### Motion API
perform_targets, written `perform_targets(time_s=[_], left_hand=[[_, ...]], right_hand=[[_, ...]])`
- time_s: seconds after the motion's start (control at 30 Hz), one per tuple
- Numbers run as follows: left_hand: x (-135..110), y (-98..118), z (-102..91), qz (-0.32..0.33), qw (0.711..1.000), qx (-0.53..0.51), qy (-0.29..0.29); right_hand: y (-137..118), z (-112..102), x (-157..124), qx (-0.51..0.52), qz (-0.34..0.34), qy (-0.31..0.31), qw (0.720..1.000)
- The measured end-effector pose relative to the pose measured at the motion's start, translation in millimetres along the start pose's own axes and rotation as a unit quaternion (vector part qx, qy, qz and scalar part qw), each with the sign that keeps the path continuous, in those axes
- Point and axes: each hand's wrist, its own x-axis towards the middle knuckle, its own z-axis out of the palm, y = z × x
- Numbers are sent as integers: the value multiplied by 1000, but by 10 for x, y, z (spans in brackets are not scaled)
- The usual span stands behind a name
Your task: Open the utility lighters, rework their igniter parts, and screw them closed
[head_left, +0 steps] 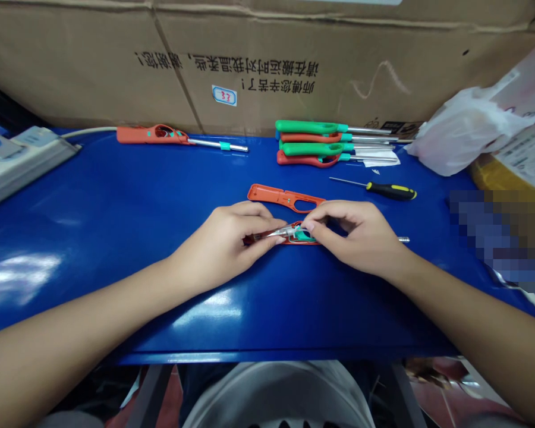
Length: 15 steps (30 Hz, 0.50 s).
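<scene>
Orange lighter body (pixel 296 239) pinched between curled left hand (pixel 218 246) and right hand (pixel 355 235).

cam: head-worn camera | facing: forward and down | framing: left hand (pixel 220 246), right hand (pixel 356 235) | range: close, from above

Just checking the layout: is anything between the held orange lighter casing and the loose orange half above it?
Only fingers: the left hand and right hand reach over the gap between held casing and loose half.
</scene>
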Motion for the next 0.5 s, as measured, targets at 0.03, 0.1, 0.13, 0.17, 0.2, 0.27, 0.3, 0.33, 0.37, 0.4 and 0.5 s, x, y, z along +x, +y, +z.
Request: perform_targets(time_s=[0.03,0.1,0.13,0.17,0.2,0.27,0.3,0.33,0.37,0.4,0.5], left_hand=[[2,-5,-12,-2,1000,5,0],[0,-13,-21,-4,1000,12,10],[-2,-15,-18,-5,1000,11,16],[-5,-13,-11,-7,1000,6,23],[-8,-8,-2,-10,1000,-5,27],[-11,10,16,-15,999,-31,33],[-11,21,21,-18,998,-42,31],[-10,32,24,-21,998,-50,27],[-9,41,22,-22,998,-50,23],[-7,45,17,-23,999,-41,20],[-1,32,-10,-21,999,37,14]], right_hand=[[-16,2,-1,-12,-18,19,1000],[-50,0,0,-47,-71,27,996],[-65,-1,0,-66,-100,17,993],[-77,-2,-2,-85,-127,3,988],[-85,-1,-5,-101,-147,-12,984],[-88,6,-15,-124,-170,-35,977],[-84,10,-20,-131,-177,-42,975],[-77,14,-25,-135,-182,-44,973],[-66,16,-29,-137,-185,-45,972],[-54,16,-30,-138,-189,-42,971],[-21,-1,-24,-139,-189,-24,972]])
